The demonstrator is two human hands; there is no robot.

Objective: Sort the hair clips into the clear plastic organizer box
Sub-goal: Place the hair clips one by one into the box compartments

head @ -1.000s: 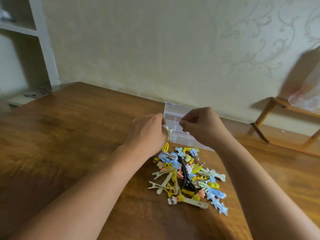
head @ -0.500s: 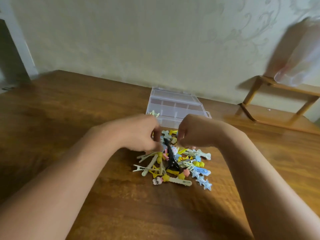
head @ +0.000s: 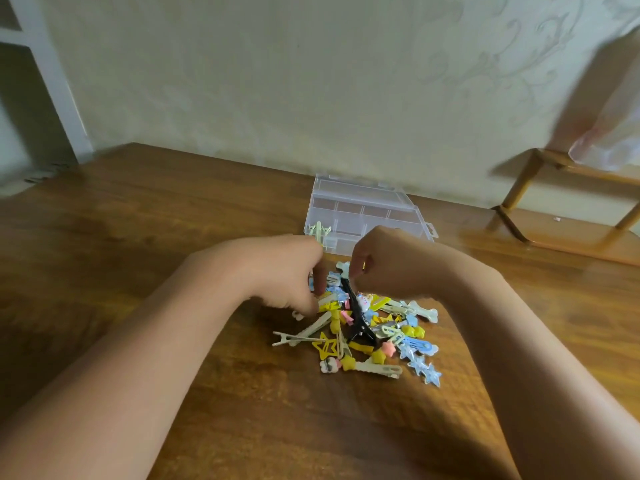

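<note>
A pile of hair clips (head: pixel 374 334) in yellow, blue, cream and pink lies on the wooden table (head: pixel 138 237). A long black clip (head: pixel 358 317) runs through its middle. Behind the pile stands the clear plastic organizer box (head: pixel 377 206), lid off, with a pale green clip (head: pixel 320 232) in its near-left compartment. My left hand (head: pixel 287 268) reaches down onto the pile's far left edge, fingertips among the clips. My right hand (head: pixel 391 265) is curled over the far end, its fingertips pinched by the black clip's tip and a pale blue clip (head: pixel 343 266). What either hand holds is hidden.
A papered wall runs close behind the box. A wooden rack (head: pixel 554 202) with a plastic bag (head: pixel 609 133) on it stands at the back right. A white shelf unit (head: pixel 45 81) is at the far left.
Both hands were raised together at the box a second ago holding a pale clip. That clip now lies in the box, and both hands have come down onto the pile.
</note>
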